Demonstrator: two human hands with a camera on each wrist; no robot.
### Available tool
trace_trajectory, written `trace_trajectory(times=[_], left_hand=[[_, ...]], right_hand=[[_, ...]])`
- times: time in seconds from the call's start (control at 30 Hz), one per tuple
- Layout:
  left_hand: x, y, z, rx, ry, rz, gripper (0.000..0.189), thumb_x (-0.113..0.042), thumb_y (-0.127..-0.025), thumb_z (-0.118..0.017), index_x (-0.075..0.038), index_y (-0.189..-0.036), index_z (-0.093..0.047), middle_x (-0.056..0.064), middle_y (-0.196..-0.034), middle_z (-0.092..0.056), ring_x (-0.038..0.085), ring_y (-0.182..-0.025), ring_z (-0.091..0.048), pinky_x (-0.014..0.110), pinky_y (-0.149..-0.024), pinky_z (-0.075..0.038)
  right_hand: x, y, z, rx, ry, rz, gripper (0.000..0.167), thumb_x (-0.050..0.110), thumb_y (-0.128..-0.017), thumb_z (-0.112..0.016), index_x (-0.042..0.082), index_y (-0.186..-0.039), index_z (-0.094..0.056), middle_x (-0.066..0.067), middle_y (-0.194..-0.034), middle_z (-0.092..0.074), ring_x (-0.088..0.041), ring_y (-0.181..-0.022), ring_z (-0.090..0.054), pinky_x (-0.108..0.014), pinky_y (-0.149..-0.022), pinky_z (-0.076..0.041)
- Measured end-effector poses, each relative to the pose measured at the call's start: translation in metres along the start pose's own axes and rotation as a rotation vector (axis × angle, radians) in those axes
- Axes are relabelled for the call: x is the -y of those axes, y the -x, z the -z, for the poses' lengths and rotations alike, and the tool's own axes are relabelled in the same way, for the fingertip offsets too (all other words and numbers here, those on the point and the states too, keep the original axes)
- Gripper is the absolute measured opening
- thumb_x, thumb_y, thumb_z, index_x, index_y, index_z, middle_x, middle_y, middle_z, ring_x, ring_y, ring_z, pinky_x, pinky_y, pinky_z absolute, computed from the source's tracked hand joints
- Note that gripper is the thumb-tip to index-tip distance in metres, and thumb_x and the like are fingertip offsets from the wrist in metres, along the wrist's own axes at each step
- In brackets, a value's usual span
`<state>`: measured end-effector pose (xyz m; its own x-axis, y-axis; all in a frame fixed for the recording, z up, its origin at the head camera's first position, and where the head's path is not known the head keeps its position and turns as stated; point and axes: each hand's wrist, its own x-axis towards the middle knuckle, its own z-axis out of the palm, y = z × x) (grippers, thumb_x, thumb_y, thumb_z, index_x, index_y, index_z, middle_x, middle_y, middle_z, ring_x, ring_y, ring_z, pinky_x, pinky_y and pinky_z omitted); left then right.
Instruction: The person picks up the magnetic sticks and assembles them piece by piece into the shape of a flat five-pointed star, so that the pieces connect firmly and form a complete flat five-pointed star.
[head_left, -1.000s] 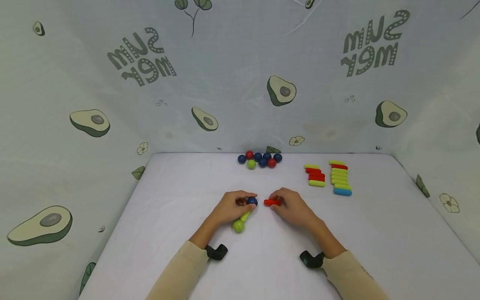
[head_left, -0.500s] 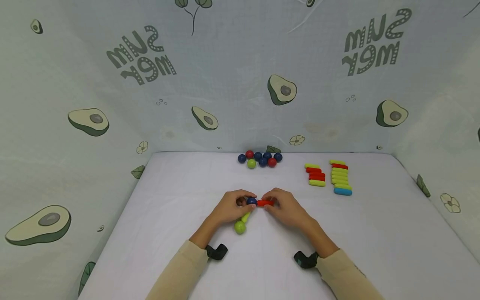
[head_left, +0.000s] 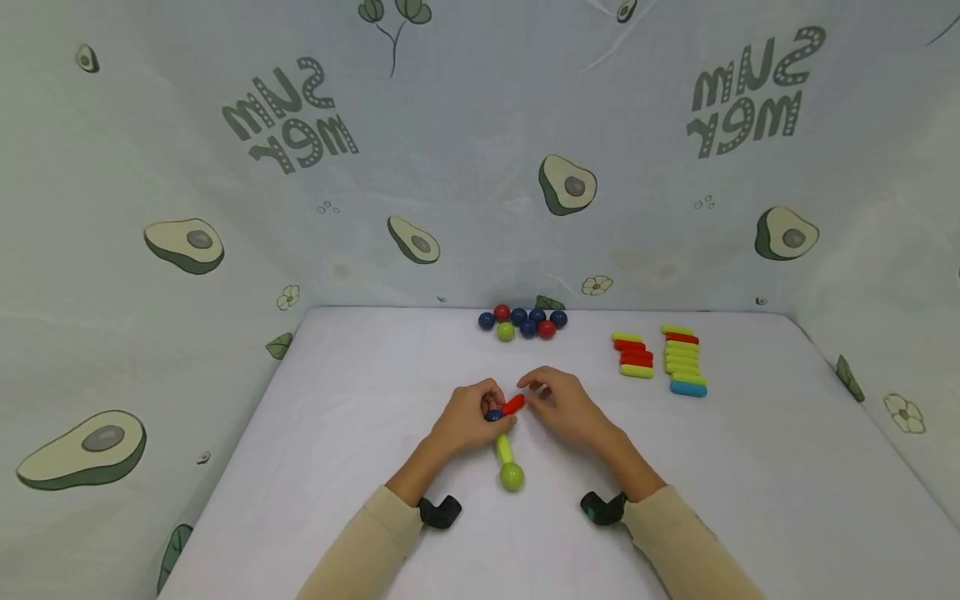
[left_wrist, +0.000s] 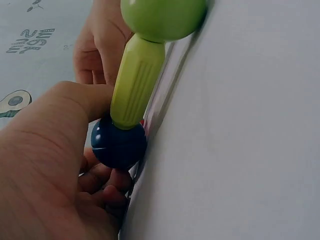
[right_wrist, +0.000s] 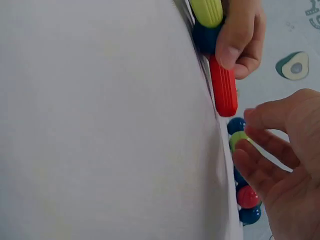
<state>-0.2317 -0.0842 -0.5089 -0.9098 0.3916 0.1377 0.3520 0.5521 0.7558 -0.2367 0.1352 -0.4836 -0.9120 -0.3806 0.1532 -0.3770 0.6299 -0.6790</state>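
Grips a blue ball (head_left: 492, 415) in the left hand (head_left: 467, 417), with thumb on the near side and curled fingers on the far side, probably to stop it rolling or turning. Lays the same thumb over the base of a red stick (right_wrist: 226, 95), seemingly to steady it against the ball; cannot tell how deeply it sits, with the join covered. Angles this stick toward the far right, between both hands.

Holds the right hand (head_left: 564, 406) released, grasping nothing, with bent, spread fingers just beside the stick's loose end and a slim gap in the right wrist view. Probably poised this close to have the stick within easy reach.

Runs a lime stick (left_wrist: 135, 82) from the blue ball toward the near side, ending at a green ball (head_left: 512, 477). Leaves that end unheld, presumably trusting the white table (head_left: 360, 383) to bear it.

Wears black wrist cameras (head_left: 439, 512) below the hands.

Has a cluster of balls (head_left: 528, 328) at far centre, blue, red and green, likely bunched there to leave working room. Has two columns of sticks at far right, a shorter left column (head_left: 637, 356) and a longer right column (head_left: 682, 360), apparently lined up for easy picking. Faces a backdrop (head_left: 450, 125) printed with avocados.
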Motion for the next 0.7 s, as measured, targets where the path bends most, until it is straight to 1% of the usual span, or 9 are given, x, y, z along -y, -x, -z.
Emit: trace_trajectory(times=[0.03, 0.1, 0.17, 0.23, 0.3, 0.43, 0.53, 0.63, 0.7], left_hand=[[-0.001, 0.000, 0.000, 0.004, -0.006, 0.007, 0.023, -0.028, -0.086, -0.079, -0.015, -0.102, -0.067, -0.006, -0.076, -0.056, 0.005, -0.065, -0.048, 0.019, -0.059, -0.041], [-0.002, 0.000, 0.001, 0.013, -0.027, 0.023, 0.028, -0.022, -0.085, -0.076, -0.015, -0.111, -0.070, -0.006, -0.082, -0.058, 0.006, -0.069, -0.050, 0.020, -0.062, -0.043], [-0.003, 0.000, 0.002, 0.029, -0.046, 0.039, 0.033, -0.020, -0.085, -0.074, -0.016, -0.118, -0.071, -0.006, -0.086, -0.059, 0.007, -0.073, -0.051, 0.021, -0.065, -0.044], [-0.004, 0.001, 0.003, 0.044, -0.066, 0.042, 0.036, -0.021, -0.086, -0.073, -0.016, -0.121, -0.072, -0.006, -0.089, -0.061, 0.009, -0.077, -0.052, 0.022, -0.067, -0.044], [-0.004, 0.001, 0.004, 0.061, -0.082, 0.036, 0.036, -0.025, -0.088, -0.074, -0.016, -0.122, -0.073, -0.007, -0.091, -0.062, 0.009, -0.079, -0.053, 0.022, -0.068, -0.045], [-0.002, 0.002, 0.004, 0.085, -0.090, 0.016, 0.034, -0.033, -0.090, -0.077, -0.018, -0.121, -0.075, -0.008, -0.092, -0.064, 0.009, -0.082, -0.054, 0.022, -0.070, -0.046], [0.000, 0.002, 0.004, 0.099, -0.075, 0.000, 0.031, -0.033, -0.091, -0.077, -0.021, -0.119, -0.076, -0.009, -0.094, -0.066, 0.009, -0.082, -0.055, 0.022, -0.071, -0.046], [0.003, 0.002, 0.004, 0.116, -0.069, -0.019, 0.029, -0.034, -0.093, -0.076, -0.022, -0.120, -0.076, -0.010, -0.097, -0.067, 0.009, -0.083, -0.055, 0.023, -0.073, -0.047], [0.005, 0.002, 0.003, 0.129, -0.068, -0.029, 0.030, -0.035, -0.094, -0.075, -0.023, -0.121, -0.076, -0.009, -0.101, -0.068, 0.008, -0.088, -0.057, 0.024, -0.078, -0.048]], right_hand=[[-0.003, -0.004, 0.001, -0.017, 0.003, -0.016, 0.025, 0.006, -0.097, -0.069, 0.011, -0.121, -0.068, -0.004, -0.117, -0.070, -0.022, -0.105, -0.065, -0.043, -0.095, -0.057], [-0.009, -0.014, 0.005, -0.061, 0.009, -0.055, 0.026, 0.009, -0.098, -0.067, 0.010, -0.124, -0.067, -0.007, -0.120, -0.069, -0.024, -0.107, -0.064, -0.044, -0.096, -0.057], [-0.016, -0.026, 0.010, -0.100, 0.022, -0.089, 0.029, 0.012, -0.100, -0.065, 0.008, -0.129, -0.064, -0.010, -0.127, -0.066, -0.027, -0.111, -0.062, -0.045, -0.097, -0.056], [-0.023, -0.038, 0.014, -0.127, 0.043, -0.123, 0.035, 0.013, -0.100, -0.064, 0.007, -0.134, -0.060, -0.012, -0.135, -0.060, -0.029, -0.115, -0.060, -0.046, -0.099, -0.055], [-0.028, -0.047, 0.018, -0.130, 0.075, -0.157, 0.042, 0.015, -0.101, -0.063, 0.008, -0.142, -0.055, -0.014, -0.145, -0.052, -0.031, -0.120, -0.058, -0.048, -0.103, -0.053], [-0.036, -0.059, 0.024, -0.078, 0.142, -0.186, 0.055, 0.017, -0.102, -0.062, 0.010, -0.153, -0.044, -0.016, -0.161, -0.036, -0.035, -0.129, -0.054, -0.053, -0.110, -0.047], [-0.040, -0.065, 0.025, -0.072, 0.180, -0.198, 0.058, 0.017, -0.102, -0.062, 0.010, -0.156, -0.041, -0.019, -0.161, -0.033, -0.038, -0.132, -0.052, -0.054, -0.112, -0.045], [-0.044, -0.068, 0.025, -0.102, 0.198, -0.222, 0.056, 0.017, -0.101, -0.064, 0.010, -0.153, -0.044, -0.022, -0.155, -0.036, -0.038, -0.130, -0.052, -0.054, -0.112, -0.045], [-0.048, -0.069, 0.024, -0.122, 0.185, -0.233, 0.051, 0.016, -0.101, -0.064, 0.009, -0.148, -0.048, -0.023, -0.152, -0.038, -0.039, -0.127, -0.053, -0.053, -0.111, -0.046]])
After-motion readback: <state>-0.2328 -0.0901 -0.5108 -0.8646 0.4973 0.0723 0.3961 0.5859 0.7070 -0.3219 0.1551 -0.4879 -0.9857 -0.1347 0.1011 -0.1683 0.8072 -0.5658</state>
